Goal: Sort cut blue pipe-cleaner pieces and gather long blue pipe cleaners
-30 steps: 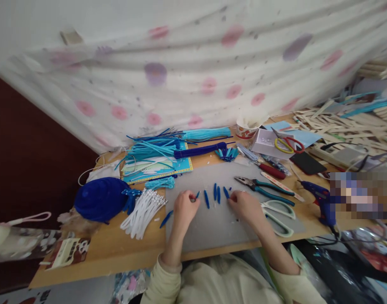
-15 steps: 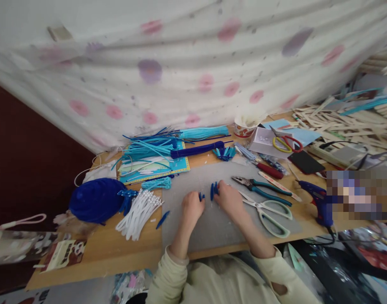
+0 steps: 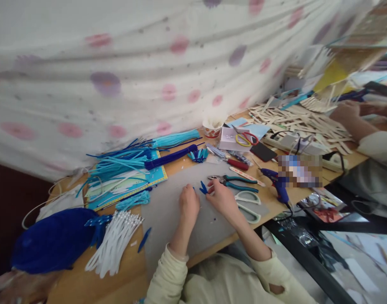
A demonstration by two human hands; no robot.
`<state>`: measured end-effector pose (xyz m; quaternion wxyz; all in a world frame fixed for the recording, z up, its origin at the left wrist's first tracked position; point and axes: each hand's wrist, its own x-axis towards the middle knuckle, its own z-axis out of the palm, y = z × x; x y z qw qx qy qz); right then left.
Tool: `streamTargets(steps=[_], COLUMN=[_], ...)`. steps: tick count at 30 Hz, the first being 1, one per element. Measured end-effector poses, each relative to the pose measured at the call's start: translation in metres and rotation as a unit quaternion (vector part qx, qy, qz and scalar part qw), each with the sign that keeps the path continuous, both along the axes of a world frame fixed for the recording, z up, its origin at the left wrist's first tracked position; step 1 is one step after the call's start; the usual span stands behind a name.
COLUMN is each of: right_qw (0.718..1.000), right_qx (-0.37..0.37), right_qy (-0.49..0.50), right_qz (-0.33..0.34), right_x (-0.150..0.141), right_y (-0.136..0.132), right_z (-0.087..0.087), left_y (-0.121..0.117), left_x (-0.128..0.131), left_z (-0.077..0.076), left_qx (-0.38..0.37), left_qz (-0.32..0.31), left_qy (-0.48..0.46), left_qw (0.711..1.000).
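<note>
1. Two blue pieces (image 3: pixel 203 188) are seen on the grey mat (image 3: pixel 212 230), just right of the frame's centre, between the hands.
2. The left hand (image 3: pixel 189 203) is curled, its back turned up; a speck of blue is shown at its fingertips, but whether anything is pinched there cannot be told.
3. The right hand (image 3: pixel 223 198) is held half open, its fingertips right at the blue pieces; whether these are gripped or only touched cannot be told.
4. Another blue piece (image 3: pixel 144 240) is laid at the mat's left edge.
5. At lower left, white strips (image 3: pixel 115 242) are fanned out beside a dark blue bundle (image 3: pixel 54 240).
6. Left of centre, light blue stems (image 3: pixel 120 162) are heaped on a card (image 3: pixel 161 173).
7. Pliers (image 3: pixel 240 179) and white-handled scissors (image 3: pixel 244 201) are placed near the right hand, with a glue gun (image 3: pixel 275 179) farther right.
8. At the right edge, wood strips (image 3: pixel 304 120) are scattered near a co-worker's hand (image 3: pixel 345 113).
</note>
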<state>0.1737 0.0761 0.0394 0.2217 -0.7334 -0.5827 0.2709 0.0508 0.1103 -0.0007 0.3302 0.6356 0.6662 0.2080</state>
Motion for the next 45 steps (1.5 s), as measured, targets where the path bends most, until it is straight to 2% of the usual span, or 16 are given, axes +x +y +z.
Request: streamTargets(steps=[4,10,13,16,19,21,25,27,28,30,32,34,36,39,42,45], right_qw=[0.998,0.982,0.98,0.98,0.976,0.971,0.97,0.974,0.976,0.981,0.985,0.983,0.977,0.962,0.948,0.937], right_qx=[0.014,0.021,0.04,0.058,0.076,0.081,0.076,0.073,0.072,0.074,0.08,0.092,0.107,0.115,0.112,0.111], right_qy=[0.066,0.177,0.179,0.165,0.157,0.16,0.152,0.139,0.131,0.11,0.089,0.068,0.023,-0.064,-0.098,-0.104], right_qz=[0.004,0.07,0.082,0.093,0.129,0.159,0.173,0.165,0.158,0.139,0.128,0.144,0.183,0.238,0.28,0.313], right_x=[0.001,-0.024,-0.042,-0.054,-0.059,-0.059,-0.047,-0.036,-0.031,-0.02,-0.014,-0.014,-0.022,-0.044,-0.068,-0.082], right_y=[-0.002,0.002,0.002,-0.001,-0.006,-0.011,-0.021,-0.027,-0.031,-0.038,-0.046,-0.053,-0.058,-0.06,-0.058,-0.055], right_z=[0.0,-0.004,-0.006,-0.007,-0.006,-0.005,-0.006,-0.008,-0.008,-0.009,-0.011,-0.016,-0.025,-0.043,-0.054,-0.054], left_y=[0.006,-0.005,-0.015,-0.018,-0.015,-0.013,-0.021,-0.03,-0.035,-0.043,-0.048,-0.05,-0.05,-0.049,-0.047,-0.047], left_x=[-0.009,-0.009,-0.005,-0.007,-0.021,-0.04,-0.094,-0.12,-0.132,-0.148,-0.155,-0.156,-0.154,-0.155,-0.162,-0.167], left_z=[0.001,-0.002,-0.006,-0.007,-0.004,0.004,0.023,0.027,0.026,0.017,0.003,-0.013,-0.025,-0.035,-0.037,-0.033], left_qx=[-0.021,-0.029,-0.022,0.009,0.049,0.072,0.126,0.137,0.132,0.102,0.107,0.145,0.186,0.215,0.244,0.279], left_qz=[0.018,0.093,0.125,0.147,0.167,0.175,0.2,0.203,0.202,0.145,0.101,0.075,0.061,0.057,0.067,0.062], left_qy=[-0.114,-0.298,-0.335,-0.331,-0.286,-0.238,-0.11,-0.054,-0.013,0.175,0.304,0.374,0.395,0.383,0.356,0.315], left_qw=[0.993,0.95,0.933,0.932,0.942,0.953,0.965,0.968,0.97,0.968,0.941,0.913,0.898,0.896,0.9,0.905])
